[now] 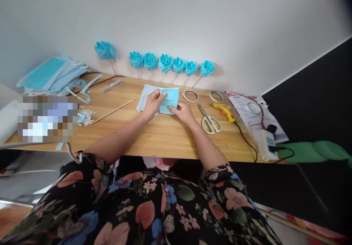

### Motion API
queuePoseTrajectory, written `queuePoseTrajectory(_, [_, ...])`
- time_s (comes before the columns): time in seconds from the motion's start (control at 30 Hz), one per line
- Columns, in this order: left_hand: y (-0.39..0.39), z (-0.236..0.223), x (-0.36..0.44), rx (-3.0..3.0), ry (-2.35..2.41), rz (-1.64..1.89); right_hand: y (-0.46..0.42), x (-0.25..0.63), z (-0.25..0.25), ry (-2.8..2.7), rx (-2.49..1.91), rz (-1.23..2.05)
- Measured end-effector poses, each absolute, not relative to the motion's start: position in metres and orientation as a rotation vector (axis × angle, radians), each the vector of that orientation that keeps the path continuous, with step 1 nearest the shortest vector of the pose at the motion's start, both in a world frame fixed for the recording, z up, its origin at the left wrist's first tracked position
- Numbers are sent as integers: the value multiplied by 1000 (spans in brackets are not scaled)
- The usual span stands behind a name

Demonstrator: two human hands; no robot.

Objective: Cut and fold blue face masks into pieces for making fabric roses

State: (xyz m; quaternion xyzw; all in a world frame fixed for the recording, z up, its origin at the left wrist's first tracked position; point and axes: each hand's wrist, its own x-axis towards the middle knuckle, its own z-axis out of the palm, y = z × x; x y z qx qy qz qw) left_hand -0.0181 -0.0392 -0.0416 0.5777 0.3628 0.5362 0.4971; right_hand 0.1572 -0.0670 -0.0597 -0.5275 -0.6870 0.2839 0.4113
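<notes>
A blue piece of face-mask fabric [171,97] is held up between my two hands over the middle of the table. My left hand [153,104] pinches its left side, thumb on top. At its lower right edge, my right hand [183,112] grips it with thumb and fingers. Just left of and partly behind it lies a stack of pale blue fabric pieces [144,97], partly covered by my left hand. Scissors [209,120] with white handles lie to the right of my right hand. A thin wooden stick [112,111] rests left of my left hand.
Several blue fabric flowers [165,63] on sticks lean against the wall. A pile of face masks [52,74] sits at the left. Two rolls of tape [190,96], a yellow glue gun [224,111] and its corded white power strip [265,144] are on the right.
</notes>
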Motion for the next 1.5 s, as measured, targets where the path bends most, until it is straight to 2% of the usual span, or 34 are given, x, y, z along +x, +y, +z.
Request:
queuePoseTrajectory(0.1, [-33, -46, -19, 1395, 954, 1388, -69, 148, -62, -1908, -1451, 418])
queuePoseTrajectory(0.23, [-28, -52, -20, 1417, 1128, 1486, -77, 127, -58, -2081, -1486, 291])
queuePoseTrajectory(0.37, [-27, -51, -21, 1478, 1214, 1510, -83, 113, -52, -2136, -1507, 353])
queuePoseTrajectory(0.53, [-28, -44, -21, 1512, 1233, 1534, -83, 121, -46, -1955, -1449, 798])
queuePoseTrajectory(0.63, [-32, -43, -19, 1552, 1235, 1519, -80, 126, -46, -1703, -1321, 922])
queuePoseTrajectory(0.87, [-41, -44, -14, 1627, 1216, 1511, -69, 96, -47, -1297, -1439, 684])
queuePoseTrajectory(1.03, [-36, -42, -17, 1559, 1242, 1518, -66, 96, -38, -1315, -1402, 495])
queuePoseTrajectory(1.3, [-38, -41, -16, 1560, 1236, 1459, -54, 121, -36, -1345, -1241, 699])
queuePoseTrajectory(1.5, [-38, -45, -13, 1453, 942, 1356, -53, 122, -26, -1394, -1296, 563])
